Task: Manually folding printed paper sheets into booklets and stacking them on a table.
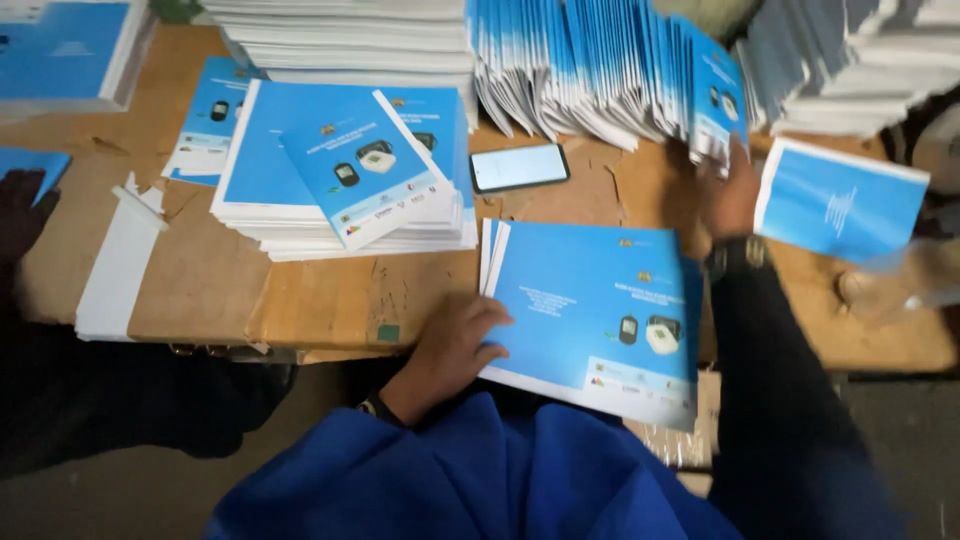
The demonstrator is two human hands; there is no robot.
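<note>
Left hand [452, 345] lies flat, fingers [490, 318] spread and pressing on the left edge of the blue booklet [600, 310] at the near rim of the counter [200, 280]. Right hand [728, 195] is up beyond that booklet, blurred, its fingers closed on a leaflet at the end of the fanned row of leaflets [610, 70]. A phone [519, 167] lies screen-up just beyond the booklet, to its left. Further left of the booklet sits a stack of booklets [345, 175]. To the booklet's right, past the right hand, one loose blue sheet [840, 200] rests. Far left of the booklet, another person's dark hand [22, 215].
</note>
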